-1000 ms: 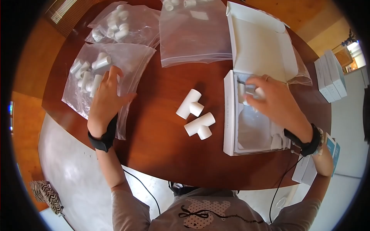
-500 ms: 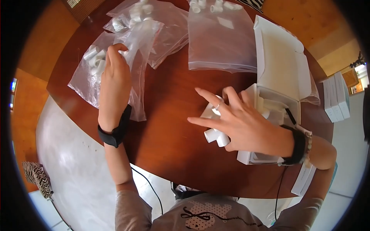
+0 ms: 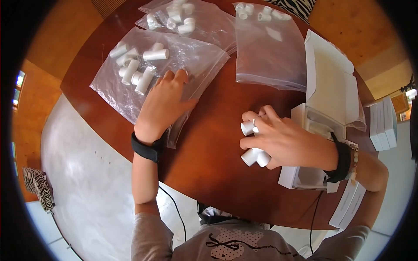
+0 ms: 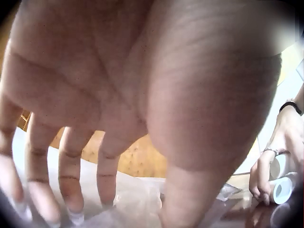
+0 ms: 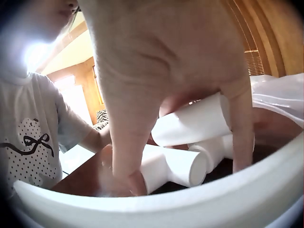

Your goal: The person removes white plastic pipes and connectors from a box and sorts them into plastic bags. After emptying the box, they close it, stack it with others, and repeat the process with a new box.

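Observation:
My right hand grips a cluster of white tee pipe fittings above the table, left of an open white box. In the right wrist view, thumb and fingers stand on opposite sides of the cluster; one tube-shaped piece lies over a tee and another fitting. The palm hides part of them from the head view. My left hand rests on a clear plastic bag of white fittings, its fingers extended. The left wrist view shows those fingers spread, fingertips down at the plastic.
The white box stands at the right with its lid up. Two more clear bags of fittings, one behind the left bag and one at back centre, lie on the brown table. Slim white boxes stand at far right.
My right hand has left the white box and its spread fingers have closed round the tee fittings. Under my left hand the bag, folded up half a second ago, now lies flatter. The view has shifted.

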`<state>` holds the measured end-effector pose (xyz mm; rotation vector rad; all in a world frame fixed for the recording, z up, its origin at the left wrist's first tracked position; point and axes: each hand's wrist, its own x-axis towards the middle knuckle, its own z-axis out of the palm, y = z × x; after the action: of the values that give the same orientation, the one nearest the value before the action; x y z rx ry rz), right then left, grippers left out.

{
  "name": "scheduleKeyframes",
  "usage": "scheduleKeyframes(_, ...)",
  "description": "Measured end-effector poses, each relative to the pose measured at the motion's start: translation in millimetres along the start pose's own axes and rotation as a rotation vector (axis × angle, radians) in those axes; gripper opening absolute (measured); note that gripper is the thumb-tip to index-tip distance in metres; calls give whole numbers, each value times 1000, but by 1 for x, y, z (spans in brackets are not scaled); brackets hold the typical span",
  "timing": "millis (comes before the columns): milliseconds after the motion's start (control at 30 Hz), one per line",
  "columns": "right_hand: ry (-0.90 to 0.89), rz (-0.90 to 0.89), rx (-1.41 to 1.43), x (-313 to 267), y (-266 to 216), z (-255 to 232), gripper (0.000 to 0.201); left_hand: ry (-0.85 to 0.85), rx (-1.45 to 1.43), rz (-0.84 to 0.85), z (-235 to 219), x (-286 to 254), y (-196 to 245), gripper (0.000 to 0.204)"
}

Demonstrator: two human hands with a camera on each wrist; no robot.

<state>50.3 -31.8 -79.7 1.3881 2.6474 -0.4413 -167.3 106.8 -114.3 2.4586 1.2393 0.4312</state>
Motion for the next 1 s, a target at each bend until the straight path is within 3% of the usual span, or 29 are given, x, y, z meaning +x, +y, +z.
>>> scheduleKeyframes(200, -38, 1, -68, 1, -9, 0, 47, 78, 103, -13, 0, 9, -12, 20)
scheduleKeyframes(300, -6, -6, -17, -1, -4, 2, 45, 193, 106, -20, -4, 7, -5, 20)
scheduleKeyframes(467, 81, 27, 194, 4, 6, 1, 44, 523, 15, 109, -12, 12, -6, 19)
scheduleKeyframes(567, 160, 6, 535, 25, 21, -3, 45, 622, 10, 118, -19, 12, -5, 25)
scheduleKeyframes(600, 314, -99, 599, 38, 27, -2, 47, 642, 4, 111, -20, 11, -4, 26)
scheduleKeyframes(633, 167, -83, 1058, 54, 29, -15, 48, 661, -3, 105, -21, 12, -4, 27)
scheduleKeyframes(700, 89, 52, 1415, 75, 22, -45, 46, 754, 21, 151, -21, 15, -5, 31)
scheduleKeyframes(833, 248, -89, 1578, 143, 23, -31, 38, 954, 61, 185, -25, 16, -4, 37)
scheduleKeyframes(867, 215, -38, 1558, 154, 20, -33, 40, 969, -8, 126, -27, 14, -1, 40)
scheduleKeyframes(967, 302, 11, 1661, 182, 9, -37, 37, 1212, 60, 278, -30, 18, -5, 32)
scheduleKeyframes(1000, 343, 109, 1711, 196, 5, -38, 37, 1256, 104, 286, -29, 19, -5, 27)
